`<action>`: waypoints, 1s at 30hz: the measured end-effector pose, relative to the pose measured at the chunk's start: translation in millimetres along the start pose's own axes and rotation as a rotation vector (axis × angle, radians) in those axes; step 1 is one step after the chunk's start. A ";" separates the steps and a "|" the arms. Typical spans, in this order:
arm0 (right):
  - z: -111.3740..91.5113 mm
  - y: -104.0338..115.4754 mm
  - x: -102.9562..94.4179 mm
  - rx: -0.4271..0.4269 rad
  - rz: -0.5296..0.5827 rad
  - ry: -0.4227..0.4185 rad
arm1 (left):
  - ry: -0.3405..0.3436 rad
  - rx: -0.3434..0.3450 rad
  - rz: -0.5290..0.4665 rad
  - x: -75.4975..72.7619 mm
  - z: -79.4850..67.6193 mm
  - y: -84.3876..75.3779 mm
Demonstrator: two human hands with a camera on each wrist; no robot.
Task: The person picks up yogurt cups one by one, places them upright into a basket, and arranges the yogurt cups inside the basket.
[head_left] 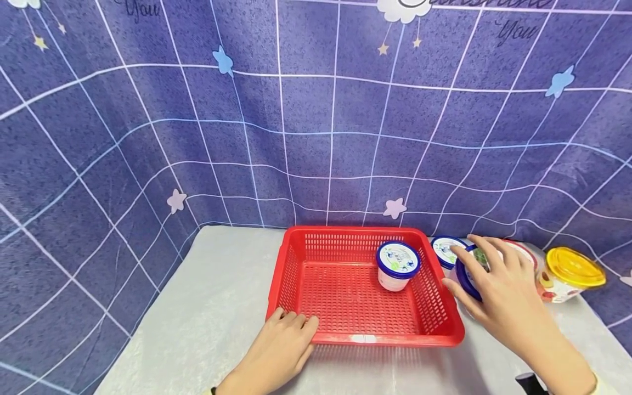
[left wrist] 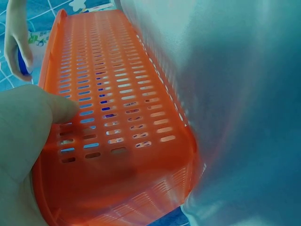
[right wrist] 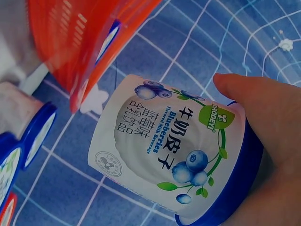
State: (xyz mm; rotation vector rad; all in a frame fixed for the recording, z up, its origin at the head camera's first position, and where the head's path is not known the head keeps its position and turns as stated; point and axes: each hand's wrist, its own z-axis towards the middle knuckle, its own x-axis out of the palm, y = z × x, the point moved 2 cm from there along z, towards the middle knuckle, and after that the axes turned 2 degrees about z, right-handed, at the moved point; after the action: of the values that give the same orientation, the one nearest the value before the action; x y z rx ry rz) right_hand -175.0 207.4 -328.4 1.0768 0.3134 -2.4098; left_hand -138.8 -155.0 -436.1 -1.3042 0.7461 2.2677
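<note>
Gripping: left hand (head_left: 282, 344) curled over the red basket rim (head_left: 410, 340), right hand (head_left: 508, 293) around a blue-lidded cup (right wrist: 171, 153).

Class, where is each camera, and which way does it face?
Head: on the head, facing forward, down at the red basket; left hand and right hand.
Left wrist: on that wrist, facing the basket's slotted side; both hands.
Right wrist: on that wrist, facing the held blueberry tub; right hand.
Head and right wrist share the tub.

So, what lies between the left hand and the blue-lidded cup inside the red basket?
In the head view, past the rim the left hand holds, only the bare, perforated floor of the red basket lies before the blue-lidded cup.
</note>
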 end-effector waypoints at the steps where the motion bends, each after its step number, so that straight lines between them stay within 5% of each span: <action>1: 1.5 2.1 1.6 -0.009 0.003 0.001 | 0.003 0.000 0.000 0.0 0.0 -0.1; 30: 14.5 39.4 37.3 -0.140 0.101 0.035 | 0.023 0.000 -0.004 -1.0 1.6 0.5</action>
State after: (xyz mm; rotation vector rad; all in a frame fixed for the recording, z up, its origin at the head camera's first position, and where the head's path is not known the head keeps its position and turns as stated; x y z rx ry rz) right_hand -185.5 155.6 -347.1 1.0476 0.4223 -2.2467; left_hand -139.7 -154.5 -434.4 -1.3325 0.7503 2.2534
